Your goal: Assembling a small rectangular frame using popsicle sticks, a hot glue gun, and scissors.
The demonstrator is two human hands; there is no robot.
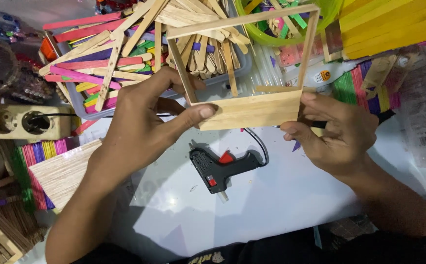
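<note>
Left hand and right hand each clamp the stick frame held between them

A stick frame sits between both hands (above the glue gun), a tray of sticks behind it.

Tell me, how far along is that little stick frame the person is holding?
Done: the square frame has its four sides joined, and a few flat sticks already fill its bottom edge. In hand: the left hand and right hand hold it up by that bottom edge. Left: most of the opening is unfilled; the glue gun lies on the white table.
</note>
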